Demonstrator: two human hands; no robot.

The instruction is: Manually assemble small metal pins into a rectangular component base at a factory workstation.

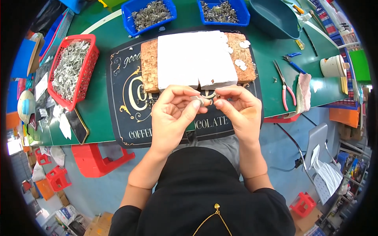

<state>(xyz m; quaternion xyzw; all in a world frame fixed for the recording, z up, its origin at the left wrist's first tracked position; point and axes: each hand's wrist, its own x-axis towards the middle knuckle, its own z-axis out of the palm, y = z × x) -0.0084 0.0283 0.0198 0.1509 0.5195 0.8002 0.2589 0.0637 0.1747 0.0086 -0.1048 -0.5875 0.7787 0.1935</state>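
Both my hands are raised over the near edge of a white slab, their fingertips almost meeting. My left hand (173,114) pinches a small pale grey piece (201,100) between thumb and index finger. My right hand (243,112) is closed in a pinch beside it; something tiny shows at its fingertips, too small to name. The white slab (193,59) has a notch in its near edge and rests on a brown, rough-textured block (149,65). Several white flakes (240,64) lie on the block's right end. Beneath is a black printed mat (122,90).
A red basket (88,72) of small grey parts stands left. Two blue trays (128,29) (246,19) of dark bits and a green bin (275,21) line the back. Pink-handled pliers (284,90), blue-handled cutters (293,63) and a white roll (332,66) lie right.
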